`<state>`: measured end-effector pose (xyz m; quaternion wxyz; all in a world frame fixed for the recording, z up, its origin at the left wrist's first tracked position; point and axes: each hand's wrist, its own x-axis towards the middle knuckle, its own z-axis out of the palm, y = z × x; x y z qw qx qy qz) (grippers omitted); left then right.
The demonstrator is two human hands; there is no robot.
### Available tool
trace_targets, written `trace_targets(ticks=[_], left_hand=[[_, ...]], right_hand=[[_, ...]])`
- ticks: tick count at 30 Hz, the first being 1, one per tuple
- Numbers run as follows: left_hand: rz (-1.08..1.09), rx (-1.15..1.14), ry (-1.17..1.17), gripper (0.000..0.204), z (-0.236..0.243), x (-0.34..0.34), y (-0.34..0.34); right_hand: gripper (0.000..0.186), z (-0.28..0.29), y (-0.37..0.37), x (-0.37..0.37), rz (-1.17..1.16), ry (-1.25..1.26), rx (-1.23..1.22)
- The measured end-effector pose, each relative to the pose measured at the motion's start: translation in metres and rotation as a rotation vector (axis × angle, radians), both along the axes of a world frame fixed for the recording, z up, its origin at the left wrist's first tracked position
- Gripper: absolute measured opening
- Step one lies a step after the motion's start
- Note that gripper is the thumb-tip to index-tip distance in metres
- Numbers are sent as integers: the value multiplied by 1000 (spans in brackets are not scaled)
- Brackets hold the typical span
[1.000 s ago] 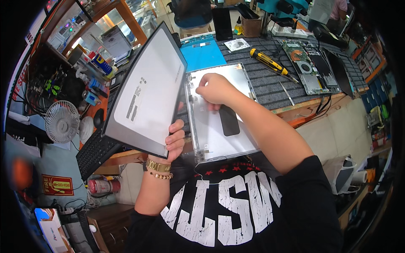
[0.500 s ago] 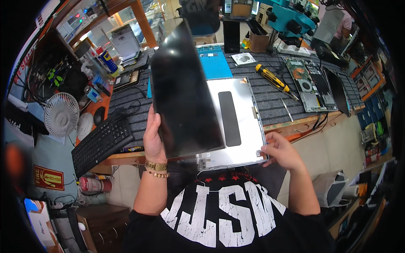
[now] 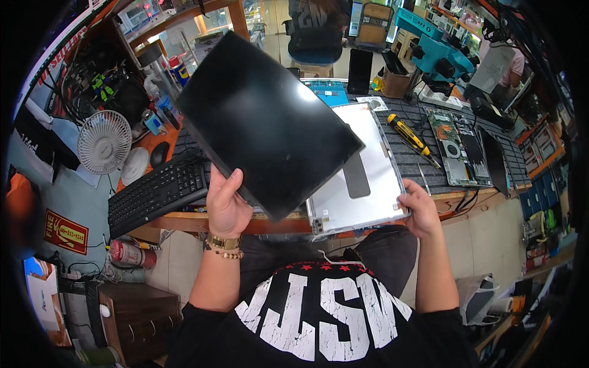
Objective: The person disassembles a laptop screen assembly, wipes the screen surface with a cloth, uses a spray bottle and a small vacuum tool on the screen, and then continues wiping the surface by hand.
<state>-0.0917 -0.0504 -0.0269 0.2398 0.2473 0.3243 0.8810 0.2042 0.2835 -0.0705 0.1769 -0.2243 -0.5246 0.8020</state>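
Note:
A black laptop screen panel [image 3: 264,122] is held up at a slant by my left hand [image 3: 228,205], whose thumb lies over its lower left edge. The fingers behind the panel are hidden. My right hand [image 3: 421,210] grips the lower right corner of a silver laptop lid [image 3: 383,168], its thumb on the rim. A dark strip runs down the lid's inner face. The panel hangs above the lid and covers its left part. I cannot tell whether the two touch.
A black keyboard [image 3: 159,193], mouse [image 3: 159,154] and white fan [image 3: 104,142] stand to the left. Right of the lid lie a yellow-black screwdriver [image 3: 412,140], tweezers [image 3: 424,179] and an opened laptop base [image 3: 455,147]. A teal microscope [image 3: 438,58] stands behind them.
The screen panel has swung out to the left and turned, showing more of its dark face. More of my right hand's fingers now close on the lid's corner. The whole view has shifted slightly.

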Motion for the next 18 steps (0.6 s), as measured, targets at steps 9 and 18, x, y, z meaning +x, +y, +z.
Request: trace_targets(ticks=[9, 18], left_hand=[[-87, 17, 42, 54, 7, 4, -15], [1, -3, 116, 41, 2, 20, -19]], right_hand=[[36, 14, 55, -83, 149, -120, 17], [39, 39, 57, -95, -53, -509, 533]])
